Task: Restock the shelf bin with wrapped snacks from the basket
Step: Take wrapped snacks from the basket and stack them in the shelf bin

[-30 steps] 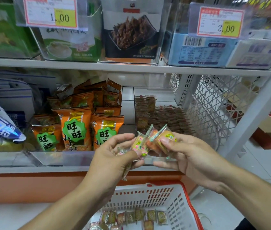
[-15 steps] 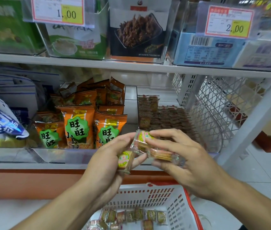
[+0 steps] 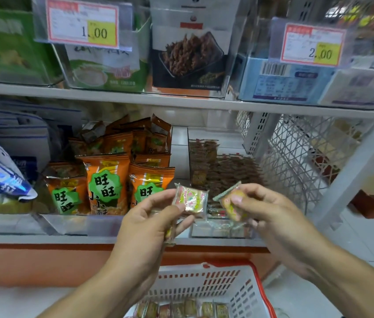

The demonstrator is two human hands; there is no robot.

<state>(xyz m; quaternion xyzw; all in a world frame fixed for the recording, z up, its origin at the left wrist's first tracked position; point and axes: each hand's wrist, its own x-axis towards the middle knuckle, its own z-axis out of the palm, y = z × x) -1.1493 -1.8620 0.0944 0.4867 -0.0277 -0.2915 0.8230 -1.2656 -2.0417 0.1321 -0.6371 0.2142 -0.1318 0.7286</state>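
**Two wrapped snacks held in front of the shelf bin**

Your left hand [image 3: 144, 228] is pinching a wrapped snack [image 3: 191, 199] between thumb and fingers. Your right hand [image 3: 270, 216] is gripping a second wrapped snack [image 3: 233, 203], just beside it. The clear shelf bin [image 3: 222, 230] is sitting just beyond your fingers; the basket [image 3: 206, 283] is waiting below them.

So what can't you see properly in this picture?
- Head view: basket is cut off by the bottom edge, so its snacks can't be counted.
- Left hand covers another packet beneath its snack.
- Price tag small print is too blurred to read.
- Right hand fingers hide part of its snack.
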